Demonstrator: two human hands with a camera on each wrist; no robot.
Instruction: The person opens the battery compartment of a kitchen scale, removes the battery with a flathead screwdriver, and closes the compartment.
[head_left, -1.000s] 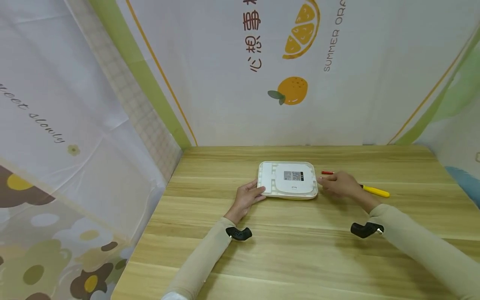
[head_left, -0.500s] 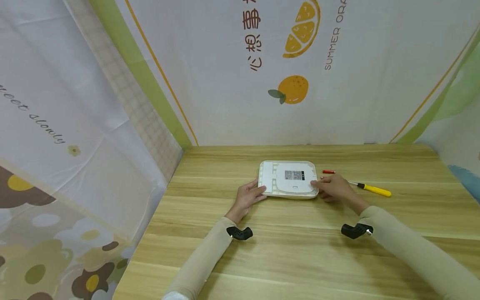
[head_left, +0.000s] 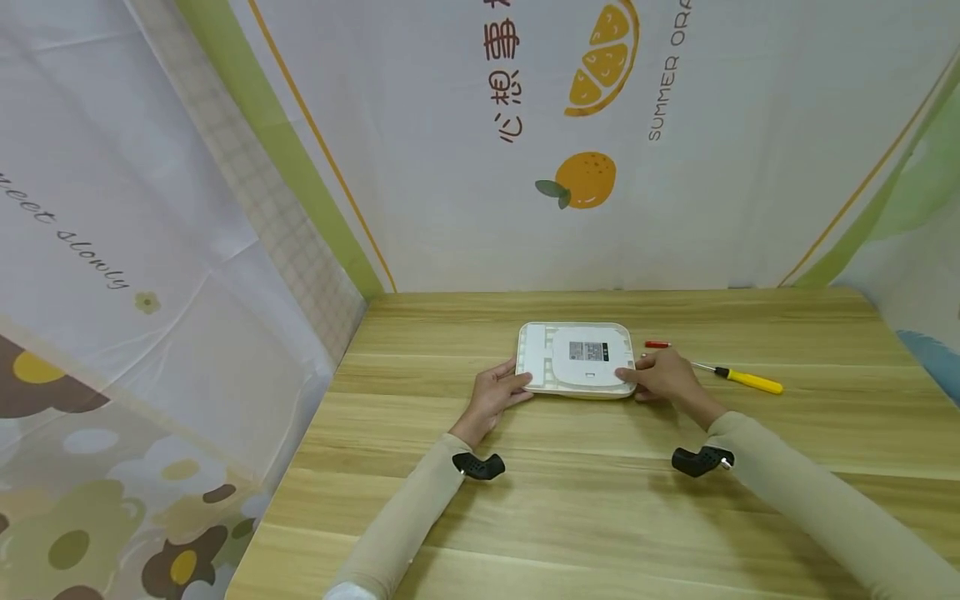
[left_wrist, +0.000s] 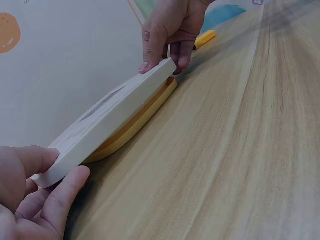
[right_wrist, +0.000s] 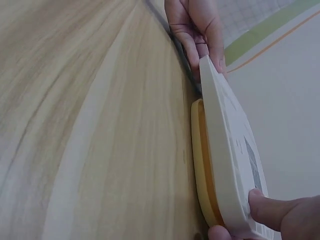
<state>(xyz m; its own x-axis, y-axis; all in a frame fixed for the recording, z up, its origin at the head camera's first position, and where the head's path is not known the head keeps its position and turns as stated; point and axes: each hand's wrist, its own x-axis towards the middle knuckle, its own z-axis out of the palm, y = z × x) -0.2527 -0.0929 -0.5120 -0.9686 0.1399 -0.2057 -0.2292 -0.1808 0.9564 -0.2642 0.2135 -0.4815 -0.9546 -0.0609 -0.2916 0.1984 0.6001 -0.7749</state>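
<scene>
A flat white kitchen scale [head_left: 567, 368] with rounded corners lies underside up on the table, with a printed label on its back. Beneath it, a yellow-orange platform [left_wrist: 136, 127] shows close against the wood in the left wrist view. My left hand [head_left: 495, 393] grips the scale's left end, thumb on top and fingers below. At the opposite end my right hand [head_left: 667, 379] pinches the near right corner, its thumb pressed on the back cover and a fingertip under the edge. Just right of that hand lies a screwdriver [head_left: 750, 381] with a yellow handle, its tip hidden.
A small red cylinder, battery-like [head_left: 657, 344], lies behind my right hand. The wooden table [head_left: 570, 500] ends at a white printed curtain [head_left: 465, 225] at the back, and another curtain [head_left: 150, 217] hangs along the left.
My right hand has moved left from beside the scale onto its near right corner, and its thumb now presses on the back. The left hand keeps its grip.
</scene>
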